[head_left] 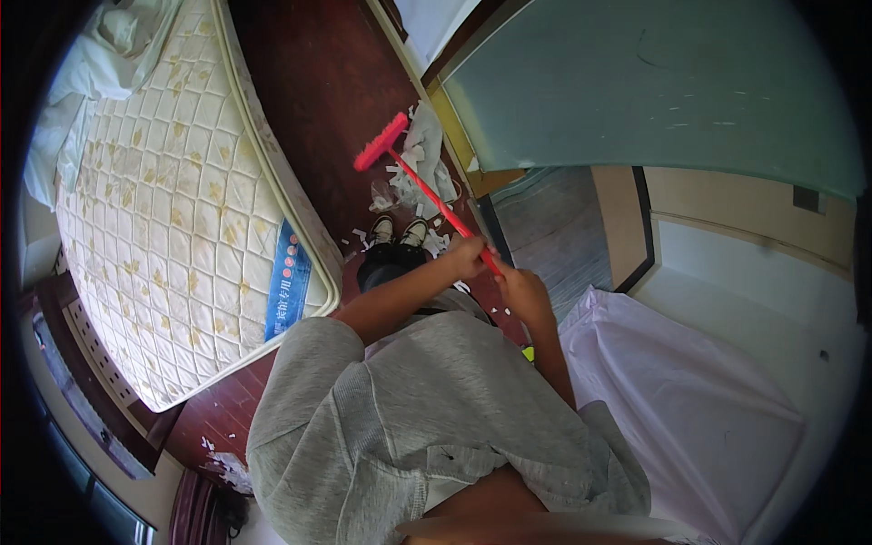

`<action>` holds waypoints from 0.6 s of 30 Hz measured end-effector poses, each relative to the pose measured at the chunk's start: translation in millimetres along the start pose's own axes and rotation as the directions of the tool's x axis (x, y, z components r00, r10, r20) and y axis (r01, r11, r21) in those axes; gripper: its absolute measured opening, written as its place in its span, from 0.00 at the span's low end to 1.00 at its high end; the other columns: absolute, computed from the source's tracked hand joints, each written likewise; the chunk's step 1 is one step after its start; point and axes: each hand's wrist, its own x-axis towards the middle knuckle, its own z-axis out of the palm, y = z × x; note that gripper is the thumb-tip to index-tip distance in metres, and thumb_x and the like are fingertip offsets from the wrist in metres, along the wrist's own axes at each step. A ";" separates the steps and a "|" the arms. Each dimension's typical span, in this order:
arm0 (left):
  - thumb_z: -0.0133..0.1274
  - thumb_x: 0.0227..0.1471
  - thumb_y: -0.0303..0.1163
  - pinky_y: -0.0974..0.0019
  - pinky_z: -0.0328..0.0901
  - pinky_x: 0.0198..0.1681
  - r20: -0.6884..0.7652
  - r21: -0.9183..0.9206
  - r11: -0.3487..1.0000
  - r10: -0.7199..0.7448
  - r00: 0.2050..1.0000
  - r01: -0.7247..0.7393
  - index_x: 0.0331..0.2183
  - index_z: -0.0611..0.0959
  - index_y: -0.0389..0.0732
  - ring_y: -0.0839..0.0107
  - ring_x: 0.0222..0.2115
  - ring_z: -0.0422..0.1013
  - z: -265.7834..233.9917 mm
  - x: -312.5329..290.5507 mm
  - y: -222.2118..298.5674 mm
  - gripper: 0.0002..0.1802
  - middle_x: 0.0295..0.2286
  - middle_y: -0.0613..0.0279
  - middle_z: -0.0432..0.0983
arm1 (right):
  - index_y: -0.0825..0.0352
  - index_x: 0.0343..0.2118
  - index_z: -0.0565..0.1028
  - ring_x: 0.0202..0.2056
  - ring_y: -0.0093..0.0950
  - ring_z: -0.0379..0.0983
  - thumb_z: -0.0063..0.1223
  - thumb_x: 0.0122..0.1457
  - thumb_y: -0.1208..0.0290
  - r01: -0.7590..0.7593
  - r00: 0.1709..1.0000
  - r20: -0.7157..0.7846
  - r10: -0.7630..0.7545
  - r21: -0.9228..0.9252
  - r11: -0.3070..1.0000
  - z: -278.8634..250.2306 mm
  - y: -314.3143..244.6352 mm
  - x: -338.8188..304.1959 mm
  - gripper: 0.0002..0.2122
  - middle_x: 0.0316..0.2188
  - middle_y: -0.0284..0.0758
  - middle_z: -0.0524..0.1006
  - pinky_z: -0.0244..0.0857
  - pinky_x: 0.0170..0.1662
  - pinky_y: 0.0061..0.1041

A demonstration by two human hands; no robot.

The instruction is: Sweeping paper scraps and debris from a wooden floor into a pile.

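Observation:
Both of my hands are closed round the red handle of a broom [424, 189]. My left hand [467, 258] grips it lower down, and my right hand [524, 292] wraps the top end close to my waist. The pinkish-red bristle head of the broom reaches out ahead of me, tilted, beside a heap of crumpled plastic sheet and torn white paper [423, 143]. Whether the bristles touch the floor I cannot tell. More white scraps lie around my shoes [398, 231] on the dark red wooden floor [304, 68].
A quilted mattress [182, 209] with a blue label takes up the left side, with white plastic [118, 45] on its far end. At right stand a frosted glass panel [654, 86] and something under a pale lilac cover [672, 409]. Further litter [229, 468] lies behind me at lower left.

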 end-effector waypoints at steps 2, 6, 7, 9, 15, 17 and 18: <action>0.37 0.46 0.23 0.59 0.64 0.29 0.013 0.049 0.999 -0.016 1.000 0.016 0.23 0.66 0.35 0.61 0.23 0.64 -5.9 21.7 13.0 0.04 0.20 0.54 0.63 | 0.60 0.46 0.63 0.24 0.44 0.70 0.45 0.50 0.70 -0.047 0.998 -0.033 0.050 0.071 0.996 19.6 3.0 14.5 0.18 0.19 0.44 0.72 0.63 0.27 0.40; 0.37 0.49 0.29 0.60 0.64 0.25 -0.169 0.163 0.986 -0.003 0.986 0.031 0.20 0.67 0.36 0.64 0.18 0.63 -41.9 56.4 31.8 0.10 0.15 0.57 0.62 | 0.61 0.46 0.65 0.29 0.47 0.68 0.43 0.50 0.70 -0.148 0.985 -0.042 0.168 0.299 0.943 70.1 -3.3 31.4 0.17 0.26 0.50 0.71 0.61 0.31 0.39; 0.37 0.49 0.29 0.61 0.63 0.23 -0.228 0.248 0.966 -0.015 0.973 0.073 0.19 0.67 0.36 0.65 0.16 0.63 -51.5 65.8 32.8 0.11 0.14 0.58 0.62 | 0.62 0.46 0.65 0.28 0.46 0.69 0.42 0.52 0.70 -0.099 0.985 -0.108 0.136 0.297 0.950 86.8 0.8 32.4 0.16 0.24 0.50 0.71 0.61 0.28 0.39; 0.37 0.49 0.29 0.61 0.63 0.22 -0.246 0.345 0.937 0.028 0.969 0.060 0.19 0.68 0.36 0.65 0.16 0.63 -57.3 66.7 18.0 0.10 0.14 0.58 0.62 | 0.62 0.46 0.65 0.26 0.44 0.70 0.41 0.52 0.70 -0.073 0.984 -0.116 0.132 0.417 0.906 111.5 13.9 24.6 0.17 0.22 0.49 0.71 0.61 0.28 0.37; 0.37 0.45 0.24 0.60 0.63 0.20 -0.294 0.441 0.889 0.017 0.956 0.120 0.22 0.69 0.37 0.65 0.17 0.65 -29.1 16.5 -37.4 0.05 0.15 0.58 0.64 | 0.61 0.51 0.60 0.17 0.22 0.64 0.38 0.52 0.72 -0.356 0.934 0.261 0.244 0.630 0.690 85.6 21.3 -38.3 0.20 0.16 0.35 0.68 0.59 0.20 0.23; 0.38 0.45 0.23 0.59 0.63 0.19 -0.177 0.390 0.915 -0.032 0.984 0.101 0.24 0.70 0.37 0.65 0.18 0.66 -26.4 7.2 -48.6 0.04 0.16 0.57 0.65 | 0.59 0.52 0.59 0.14 0.19 0.60 0.38 0.53 0.71 -0.432 0.902 0.331 0.278 0.668 0.606 61.8 9.4 -51.8 0.21 0.14 0.30 0.66 0.56 0.17 0.20; 0.38 0.45 0.23 0.59 0.63 0.19 -0.178 0.394 0.913 -0.035 0.983 0.103 0.24 0.70 0.37 0.65 0.18 0.66 -25.2 2.0 -51.1 0.04 0.16 0.57 0.65 | 0.58 0.53 0.58 0.13 0.17 0.59 0.38 0.54 0.70 -0.426 0.905 0.325 0.275 0.670 0.608 51.3 3.5 -56.1 0.21 0.13 0.27 0.64 0.54 0.15 0.18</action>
